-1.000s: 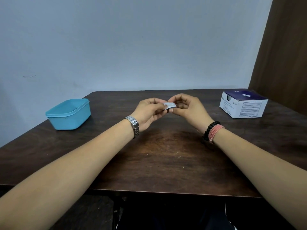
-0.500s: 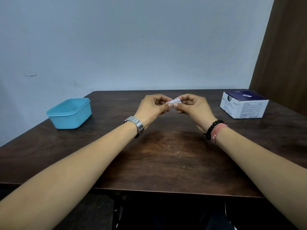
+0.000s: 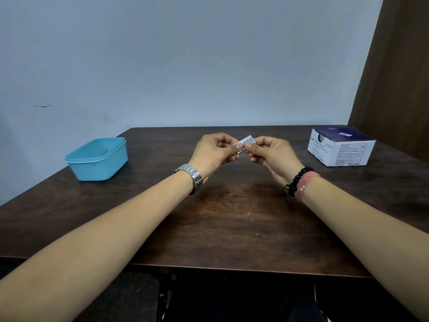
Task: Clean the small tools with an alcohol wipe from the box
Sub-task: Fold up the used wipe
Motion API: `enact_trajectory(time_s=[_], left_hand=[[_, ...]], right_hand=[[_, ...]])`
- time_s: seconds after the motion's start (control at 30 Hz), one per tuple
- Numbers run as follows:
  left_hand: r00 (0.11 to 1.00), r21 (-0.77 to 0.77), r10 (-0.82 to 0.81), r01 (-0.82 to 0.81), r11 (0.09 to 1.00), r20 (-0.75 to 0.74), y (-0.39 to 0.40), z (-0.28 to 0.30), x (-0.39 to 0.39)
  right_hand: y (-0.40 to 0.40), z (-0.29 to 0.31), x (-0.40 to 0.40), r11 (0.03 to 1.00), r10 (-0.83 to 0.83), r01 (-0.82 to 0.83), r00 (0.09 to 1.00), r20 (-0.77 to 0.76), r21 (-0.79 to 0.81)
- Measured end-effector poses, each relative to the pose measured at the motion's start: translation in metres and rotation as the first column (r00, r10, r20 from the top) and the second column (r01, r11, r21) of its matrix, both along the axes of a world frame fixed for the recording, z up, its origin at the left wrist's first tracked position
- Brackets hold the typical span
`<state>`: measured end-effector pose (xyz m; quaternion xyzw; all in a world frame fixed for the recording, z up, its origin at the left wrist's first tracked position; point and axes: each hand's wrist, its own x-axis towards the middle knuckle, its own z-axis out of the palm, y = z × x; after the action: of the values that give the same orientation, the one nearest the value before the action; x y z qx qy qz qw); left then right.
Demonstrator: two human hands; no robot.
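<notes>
A small white and blue alcohol wipe packet (image 3: 248, 142) is pinched between both my hands above the middle of the dark wooden table (image 3: 232, 224). My left hand (image 3: 214, 153), with a metal watch on its wrist, grips the packet's left end with thumb and forefinger. My right hand (image 3: 272, 154), with a black bead bracelet and pink thread on its wrist, grips the right end. The white and dark blue wipe box (image 3: 340, 148) sits at the far right of the table. No small tools are visible; the tub's inside is hidden.
A light blue plastic tub (image 3: 98, 160) stands at the table's far left. A pale wall runs behind the table, and a brown panel (image 3: 394, 77) rises at the right. The table's front edge lies close to my body.
Both hands have lifted slightly and turned the packet, so its printed face now points toward me. Thumbs and forefingers have closed in on its two ends.
</notes>
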<state>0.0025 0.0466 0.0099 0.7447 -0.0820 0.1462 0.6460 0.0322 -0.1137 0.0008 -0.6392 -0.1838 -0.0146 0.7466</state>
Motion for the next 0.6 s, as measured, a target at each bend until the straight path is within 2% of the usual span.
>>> enact_trajectory(time_s=[0.07,0.13,0.23,0.3,0.4,0.47,0.53,0.6], left_hand=[[0.999,-0.038,0.009,-0.010,0.999,-0.034,0.000,-0.003,0.001],[0.993,-0.178,-0.061,0.043,0.983,-0.097,-0.001,-0.003,-0.001],[0.976,-0.415,-0.181,0.116,0.902,-0.122,0.001,0.004,-0.005],[0.975,-0.429,-0.198,0.137,0.893,-0.100,0.003,0.008,-0.005],[0.988,-0.341,-0.137,0.107,0.934,-0.066,0.002,0.006,-0.005],[0.997,-0.284,-0.060,0.042,0.958,-0.056,0.003,0.006,-0.004],[1.000,-0.199,0.012,-0.016,0.980,-0.019,0.005,0.007,-0.002],[0.997,-0.078,0.064,-0.060,0.995,0.048,0.008,0.009,-0.001]], right_hand=[[-0.002,0.001,-0.001,0.973,-0.118,0.155,0.970,0.211,-0.170],[-0.001,0.003,-0.004,0.896,-0.178,0.335,0.873,0.455,-0.292],[0.002,0.002,-0.007,0.841,-0.175,0.459,0.732,0.658,-0.287],[0.004,0.000,-0.005,0.814,-0.170,0.505,0.681,0.713,-0.288],[0.003,-0.001,-0.002,0.795,-0.138,0.499,0.701,0.699,-0.344],[0.003,0.000,-0.006,0.820,-0.121,0.438,0.762,0.636,-0.369],[0.004,0.003,-0.008,0.902,-0.117,0.288,0.881,0.459,-0.322],[0.006,0.005,-0.009,0.970,-0.070,0.126,0.964,0.255,-0.210]])
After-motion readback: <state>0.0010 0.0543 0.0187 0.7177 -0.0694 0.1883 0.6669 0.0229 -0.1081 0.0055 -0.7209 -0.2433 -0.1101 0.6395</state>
